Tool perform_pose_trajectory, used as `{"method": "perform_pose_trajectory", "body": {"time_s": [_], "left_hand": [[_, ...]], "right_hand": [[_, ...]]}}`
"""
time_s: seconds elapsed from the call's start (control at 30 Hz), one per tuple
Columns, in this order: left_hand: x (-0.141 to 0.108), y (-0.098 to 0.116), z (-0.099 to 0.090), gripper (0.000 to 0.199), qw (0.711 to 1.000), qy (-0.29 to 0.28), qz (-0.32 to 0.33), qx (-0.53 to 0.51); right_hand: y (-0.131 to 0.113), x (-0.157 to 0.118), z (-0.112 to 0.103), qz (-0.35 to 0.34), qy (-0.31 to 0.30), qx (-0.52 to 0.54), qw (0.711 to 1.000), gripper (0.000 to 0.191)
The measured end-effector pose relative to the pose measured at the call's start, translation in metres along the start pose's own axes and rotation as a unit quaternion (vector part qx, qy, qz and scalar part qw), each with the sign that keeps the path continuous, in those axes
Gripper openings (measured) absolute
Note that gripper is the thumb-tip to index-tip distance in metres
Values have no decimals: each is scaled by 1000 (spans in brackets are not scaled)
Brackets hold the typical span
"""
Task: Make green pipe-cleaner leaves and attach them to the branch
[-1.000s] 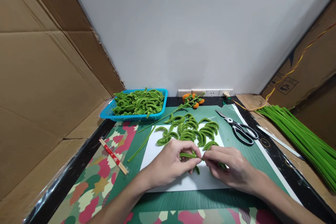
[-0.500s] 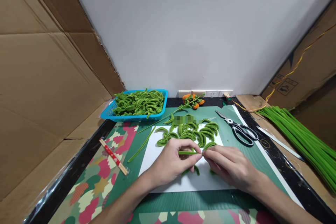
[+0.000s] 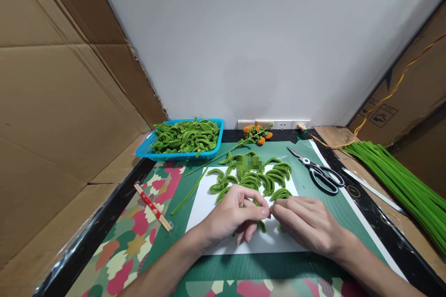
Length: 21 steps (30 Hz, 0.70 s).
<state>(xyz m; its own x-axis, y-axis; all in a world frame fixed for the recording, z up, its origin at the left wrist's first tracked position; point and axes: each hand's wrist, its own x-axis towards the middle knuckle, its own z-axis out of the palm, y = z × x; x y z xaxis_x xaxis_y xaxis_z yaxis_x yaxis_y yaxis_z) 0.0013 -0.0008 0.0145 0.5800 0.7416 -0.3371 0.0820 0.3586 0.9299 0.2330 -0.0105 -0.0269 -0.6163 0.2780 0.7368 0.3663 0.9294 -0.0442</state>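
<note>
My left hand (image 3: 240,213) is closed, thumb and forefinger pinched together above the white paper (image 3: 223,246). Against its fingertips, or nearly so, is my right hand (image 3: 310,225), also closed with its fingers bent downward. Whatever sits between the two sets of fingertips is too small or hidden to make out. Around and behind the hands lie many short curved green pipe cleaner pieces (image 3: 250,181), grouped in small bunches. A bunch (image 3: 280,194) lies just behind my right fingers. Some pieces (image 3: 261,226) are partly covered by my hands.
A blue basket (image 3: 139,151) of bent green pipe cleaners stands back left. Orange flowers on a stem (image 3: 258,133) lie by the wall. Black-handled scissors (image 3: 324,176) and a bundle of straight green pipe cleaners (image 3: 400,190) are right. Wrapped chopsticks (image 3: 152,206) lie left.
The green pipe cleaner length that showed inside my left hand is no longer visible there. My left lower fingers have moved forward and down; both hands stay close together.
</note>
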Motion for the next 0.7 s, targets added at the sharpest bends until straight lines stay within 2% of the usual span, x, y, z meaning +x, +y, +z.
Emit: {"method": "perform_pose_trajectory", "body": {"time_s": [0.13,0.37,0.7], "left_hand": [[1,-5,-2,27,998,-13,-34,-49],[1,-8,-5,27,994,-35,-39,-101],[1,-9,-11,13,996,-40,-48,-60]], "right_hand": [[-2,2,-1,-8,-2,-12,1000,27],[-3,4,-3,-7,-29,17,999,34],[-7,2,4,25,-59,8,998,32]]}}
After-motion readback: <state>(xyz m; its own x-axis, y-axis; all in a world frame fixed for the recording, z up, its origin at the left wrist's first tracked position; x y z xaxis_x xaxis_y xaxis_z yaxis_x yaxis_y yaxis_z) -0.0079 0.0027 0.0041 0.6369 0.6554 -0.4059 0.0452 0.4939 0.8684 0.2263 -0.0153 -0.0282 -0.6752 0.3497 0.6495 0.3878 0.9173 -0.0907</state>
